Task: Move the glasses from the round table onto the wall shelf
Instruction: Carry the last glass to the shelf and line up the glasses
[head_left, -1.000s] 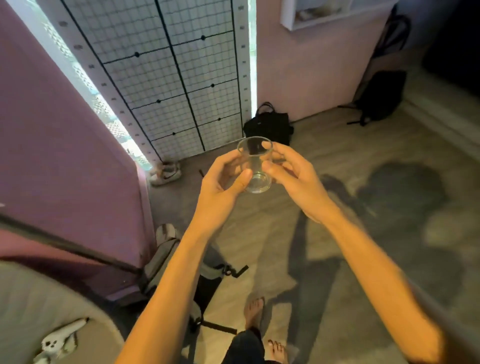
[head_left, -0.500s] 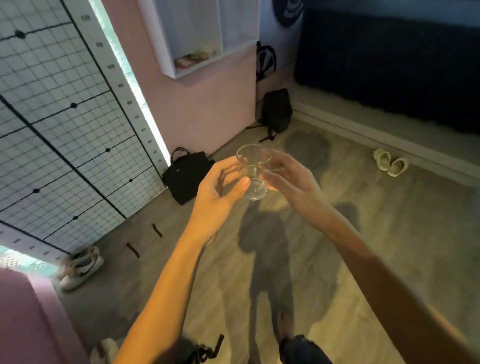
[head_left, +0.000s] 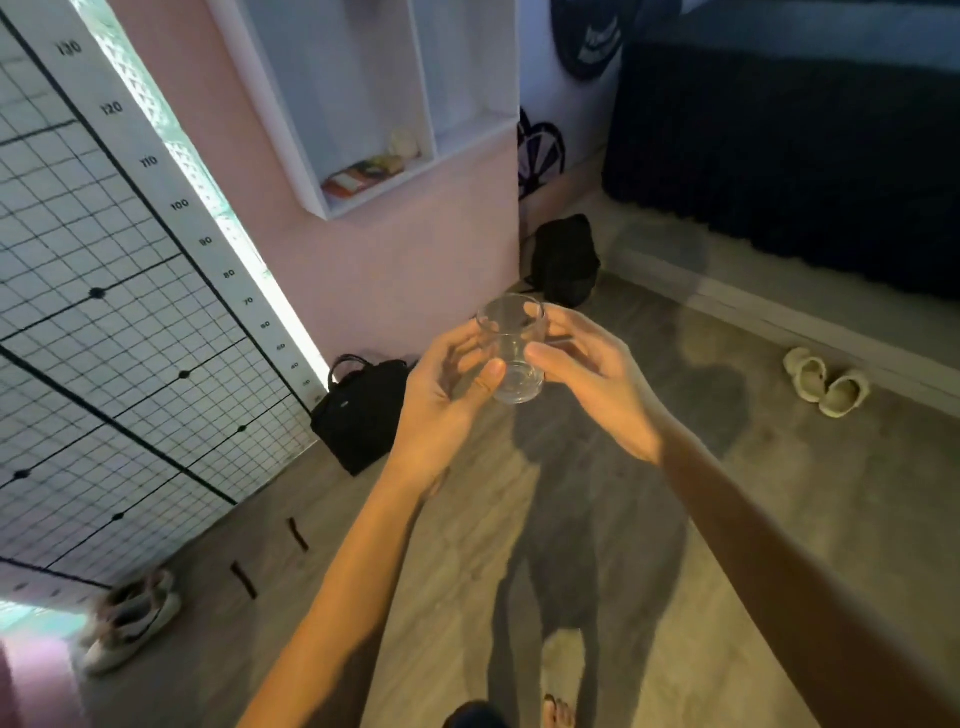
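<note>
A clear empty drinking glass (head_left: 511, 345) is held upright in mid-air over the floor, between both hands. My left hand (head_left: 447, 395) grips its left side with the thumb across the front. My right hand (head_left: 592, 371) grips its right side, fingers behind the rim. The white wall shelf (head_left: 470, 137) hangs on the pink wall above and behind the glass; its left compartment holds a few small items, its right one looks bare. The round table is out of view.
A black handbag (head_left: 363, 410) sits on the floor by the wall, a black backpack (head_left: 566, 260) in the corner. White sneakers (head_left: 130, 618) lie at lower left, pale slippers (head_left: 826, 382) at right. A grid panel (head_left: 104, 312) leans left; a dark bed base (head_left: 779, 156) runs right.
The view has swung right and up from the table area toward the wall. The shelf has come closer and larger. Both hands keep the same hold on the glass.
</note>
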